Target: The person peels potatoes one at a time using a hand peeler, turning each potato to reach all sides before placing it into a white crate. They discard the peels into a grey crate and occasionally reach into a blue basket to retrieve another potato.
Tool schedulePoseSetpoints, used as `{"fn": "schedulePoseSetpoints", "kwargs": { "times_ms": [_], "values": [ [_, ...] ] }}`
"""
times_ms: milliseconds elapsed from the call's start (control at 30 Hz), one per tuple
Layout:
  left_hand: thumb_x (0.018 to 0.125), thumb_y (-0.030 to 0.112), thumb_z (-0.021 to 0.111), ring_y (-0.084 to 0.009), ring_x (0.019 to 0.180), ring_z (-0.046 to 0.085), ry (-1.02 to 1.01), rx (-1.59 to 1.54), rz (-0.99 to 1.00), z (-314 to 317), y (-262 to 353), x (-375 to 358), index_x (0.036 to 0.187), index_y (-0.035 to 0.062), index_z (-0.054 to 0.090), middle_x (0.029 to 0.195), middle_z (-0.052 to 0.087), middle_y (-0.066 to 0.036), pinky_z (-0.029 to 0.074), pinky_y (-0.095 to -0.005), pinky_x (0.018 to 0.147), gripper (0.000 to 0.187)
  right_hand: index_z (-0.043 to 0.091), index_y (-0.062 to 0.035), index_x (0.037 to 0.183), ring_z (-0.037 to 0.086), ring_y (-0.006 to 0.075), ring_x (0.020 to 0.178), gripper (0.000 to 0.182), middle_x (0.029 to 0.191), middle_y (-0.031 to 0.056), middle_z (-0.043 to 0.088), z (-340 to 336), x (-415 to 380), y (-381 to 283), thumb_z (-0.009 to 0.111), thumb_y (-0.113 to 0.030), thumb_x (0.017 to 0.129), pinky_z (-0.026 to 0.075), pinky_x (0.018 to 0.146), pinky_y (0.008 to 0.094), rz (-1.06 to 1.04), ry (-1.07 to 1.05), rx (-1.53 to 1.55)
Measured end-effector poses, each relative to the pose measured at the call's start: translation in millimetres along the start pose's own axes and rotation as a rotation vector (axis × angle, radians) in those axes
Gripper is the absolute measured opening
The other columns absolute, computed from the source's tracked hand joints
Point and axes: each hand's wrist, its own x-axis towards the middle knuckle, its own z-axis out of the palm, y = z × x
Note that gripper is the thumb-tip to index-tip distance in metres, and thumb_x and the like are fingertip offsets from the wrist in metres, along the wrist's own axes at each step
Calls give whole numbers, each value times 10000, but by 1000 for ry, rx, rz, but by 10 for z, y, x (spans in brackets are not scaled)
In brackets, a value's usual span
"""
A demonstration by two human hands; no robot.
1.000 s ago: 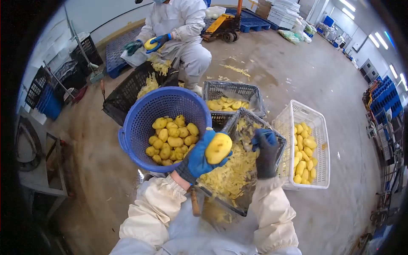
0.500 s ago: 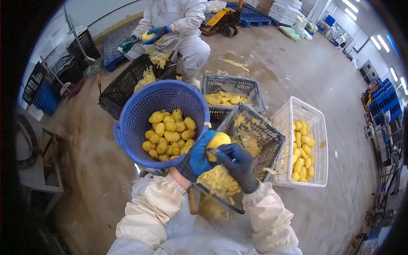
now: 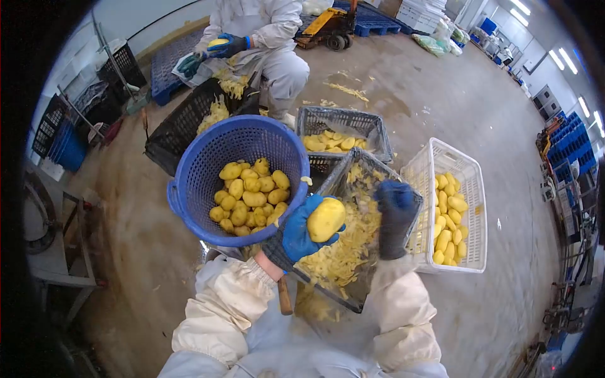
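Note:
My left hand point(image 3: 299, 233), in a blue glove, is closed around a large yellow potato point(image 3: 326, 220), whose visible side looks peeled. My right hand point(image 3: 396, 208), in a dark glove, is above the right part of the peel crate and apart from the potato. Motion smears its fingers, so anything in them cannot be made out. Below both hands, the black crate point(image 3: 413, 217) contains many pale peel strips point(image 3: 337, 268). To the left, a blue round basket point(image 3: 189, 211) holds several potatoes point(image 3: 254, 198). A white crate point(image 3: 477, 217) with several smooth yellow potatoes point(image 3: 449, 217) stands to the right.
Another black crate point(image 3: 378, 126) with yellow pieces stands behind. Across from me, a person in white point(image 3: 268, 38) holds a potato over a peel-filled black crate point(image 3: 173, 135). A wooden handle point(image 3: 285, 297) shows near my lap. A yellow pallet jack point(image 3: 328, 28) stands farther back.
My right hand has moved away from the potato, to the right and upward over the crate. My left hand still holds the potato, now with a broad bare face showing.

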Motion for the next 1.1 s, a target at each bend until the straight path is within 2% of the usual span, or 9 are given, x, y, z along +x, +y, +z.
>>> {"fn": "schedulePoseSetpoints", "kwargs": {
  "times_ms": [200, 333, 533, 600, 667, 733, 900, 1000, 1100],
  "values": [
    [938, 410, 497, -297, 899, 644, -55, -153, 8, -129, 100, 181, 1118, 73, 557, 1018, 637, -144, 565, -462, 684, 387, 634, -30, 907, 589, 117, 704, 155, 797, 32, 647, 225, -528, -119, 714, -107, 799, 481, 671, 269, -134, -645, -201],
    [947, 338, 498, -265, 933, 638, -95, 66, 53, 156, -23, -110, 1144, 134, 561, 1028, 640, -112, 559, -459, 719, 291, 614, -23, 889, 547, 92, 664, 78, 785, 38, 627, -109, 62, 105, 649, -78, 848, 454, 624, 239, -25, -68, -153],
    [935, 349, 517, -232, 893, 647, -69, -128, 79, -37, 76, 94, 1187, 98, 535, 1019, 639, -110, 566, -361, 712, 356, 626, -23, 928, 612, 103, 747, 139, 833, 33, 642, 219, -574, -18, 691, -98, 831, 501, 662, 253, 201, -552, 122],
    [936, 338, 517, -218, 882, 649, -37, 276, 289, -59, 23, 93, 1168, 61, 538, 996, 642, -110, 564, -319, 723, 361, 632, -23, 885, 607, 98, 703, 94, 798, 21, 643, 284, -609, 82, 670, -97, 842, 496, 646, 251, -143, -585, -134],
    [944, 322, 508, -216, 893, 646, -7, 24, 145, -21, -18, 101, 1229, 65, 503, 1040, 619, -118, 569, -333, 713, 384, 637, -27, 860, 594, 107, 632, 78, 745, 13, 642, 175, -433, 195, 639, -105, 857, 477, 601, 240, -113, -440, -236],
    [955, 311, 490, -218, 911, 643, -94, 348, 249, 98, -72, -41, 1293, 69, 454, 1113, 580, -120, 573, -355, 699, 417, 635, -45, 834, 564, 87, 601, 131, 746, 34, 644, -32, -32, 68, 609, -165, 882, 420, 528, 213, 142, -54, 34],
    [948, 325, 497, -245, 979, 617, -40, 451, 289, 89, 6, 28, 1337, 74, 397, 1157, 546, -120, 574, -368, 675, 474, 614, -39, 867, 540, 84, 581, 134, 698, 16, 603, 31, -235, -60, 635, -172, 868, 414, 521, 208, 368, -384, 207],
    [945, 358, 494, -253, 999, 608, -76, 751, 400, 129, -62, -47, 1317, 73, 420, 1164, 544, -118, 571, -370, 684, 474, 608, -59, 859, 519, 72, 563, 85, 713, 11, 595, -109, -9, 153, 627, -142, 856, 386, 503, 199, 394, -93, 192],
    [955, 338, 488, -240, 1020, 602, -164, 454, 271, 214, 7, -55, 1275, 29, 467, 1182, 549, -108, 576, -371, 690, 445, 595, -73, 851, 487, 75, 526, 90, 707, 10, 576, -263, 104, 220, 611, -160, 867, 370, 486, 194, 292, -64, 218]
  ]
}}
